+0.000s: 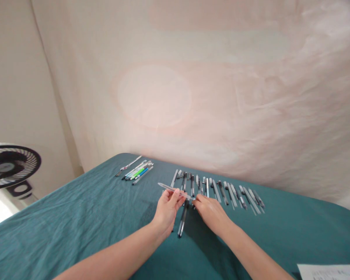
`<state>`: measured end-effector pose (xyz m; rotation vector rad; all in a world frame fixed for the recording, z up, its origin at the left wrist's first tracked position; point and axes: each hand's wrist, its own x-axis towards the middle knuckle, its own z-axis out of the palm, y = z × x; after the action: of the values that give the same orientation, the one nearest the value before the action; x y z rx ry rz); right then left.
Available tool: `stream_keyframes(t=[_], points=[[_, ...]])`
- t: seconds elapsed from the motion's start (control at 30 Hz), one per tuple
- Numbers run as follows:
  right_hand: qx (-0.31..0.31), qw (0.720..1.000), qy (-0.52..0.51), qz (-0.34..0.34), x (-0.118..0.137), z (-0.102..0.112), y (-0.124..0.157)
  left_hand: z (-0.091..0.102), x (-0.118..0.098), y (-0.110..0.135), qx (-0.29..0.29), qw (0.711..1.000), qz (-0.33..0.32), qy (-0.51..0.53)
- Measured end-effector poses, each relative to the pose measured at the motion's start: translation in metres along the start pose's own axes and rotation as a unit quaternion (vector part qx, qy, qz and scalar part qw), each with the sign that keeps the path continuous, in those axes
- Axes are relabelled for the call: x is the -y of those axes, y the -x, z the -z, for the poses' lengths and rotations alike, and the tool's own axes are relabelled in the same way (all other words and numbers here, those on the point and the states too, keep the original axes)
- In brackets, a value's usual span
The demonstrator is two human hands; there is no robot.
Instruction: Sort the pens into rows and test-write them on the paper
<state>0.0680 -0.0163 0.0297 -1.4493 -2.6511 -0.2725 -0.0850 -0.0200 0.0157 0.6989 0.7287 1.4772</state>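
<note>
Forearms (119, 252) foremost; cloth (76, 221) spreads to left edge (62, 188) (left hand (167, 210) grips pen (167, 187)).

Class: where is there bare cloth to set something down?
Bare cloth spreads between the pen bundle and the left hand, and, right of the right hand, between the pen row and the paper. It is crowded along that row and around both hands.

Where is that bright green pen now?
In the head view, the bright green pen lies on the cloth beyond the left hand, to its left, beside the blue pen.
</note>
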Motion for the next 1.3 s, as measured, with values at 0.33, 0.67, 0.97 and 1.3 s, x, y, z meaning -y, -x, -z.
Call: stream_keyframes(t=[0.33, 0.67, 0.97, 1.3], points=[[-0.003, 0.999, -0.036, -0.029, -0.007, 0.002, 0.001, 0.001, 0.000, 0.000, -0.001, 1.000, -0.001, 0.004], [-0.045, 0.928, -0.349, -0.118, -0.007, 0.014, -0.001, -0.001, -0.001, 0.001, 0.004, 1.000, -0.003, 0.005], [0.017, 0.899, -0.425, -0.099, -0.009, 0.025, 0.002, -0.004, -0.001, 0.005, 0.018, 1.000, -0.003, -0.020], [0.218, 0.955, -0.193, -0.050, -0.038, 0.063, 0.038, 0.002, -0.009, -0.007, -0.045, 0.998, -0.021, -0.026]])
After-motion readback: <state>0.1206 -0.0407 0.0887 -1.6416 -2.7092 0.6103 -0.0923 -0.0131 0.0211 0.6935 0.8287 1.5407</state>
